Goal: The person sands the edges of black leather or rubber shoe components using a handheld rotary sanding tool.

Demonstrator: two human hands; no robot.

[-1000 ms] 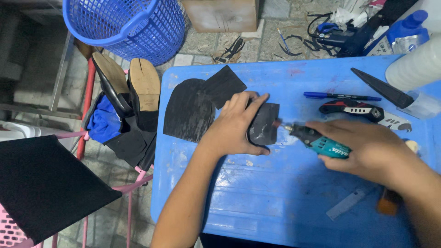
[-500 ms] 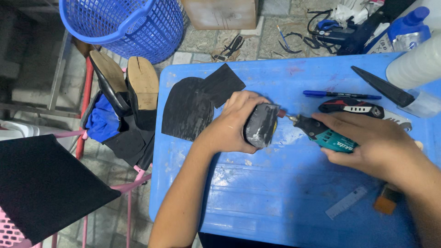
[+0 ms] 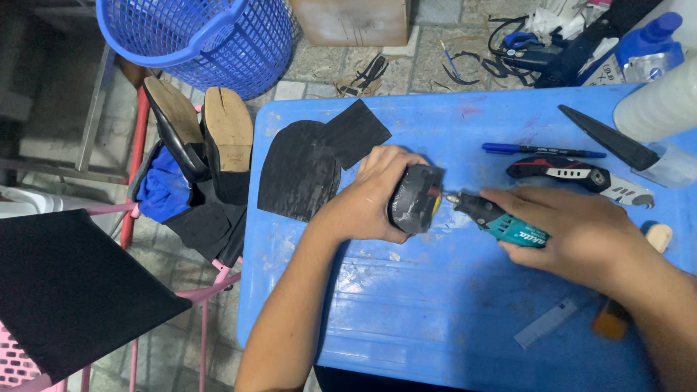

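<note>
Firmly, left hand (image 3: 367,199) grips a black rubbery heel piece (image 3: 414,198); right hand (image 3: 573,229) clasps a teal rotary tool (image 3: 497,220).

Left hand (image 3: 367,196) covers most of the black piece (image 3: 415,197); only its end face shows, so its shape can't be told. The yellowish bit at that face is too small to identify. Right hand (image 3: 573,236) wraps the rear of the teal rotary tool (image 3: 497,220); the tool's tip is blurred where it meets the piece. Right forearm runs off the bottom-right corner. White bottle (image 3: 657,105) is cut by the right edge, blue basket (image 3: 200,36) by the top edge. Black sheet (image 3: 69,290) is cut at the left edge. Brown object (image 3: 611,319) by the right wrist is blurred and part-hidden. Bench (image 3: 450,319) front edge is out of frame.
</note>
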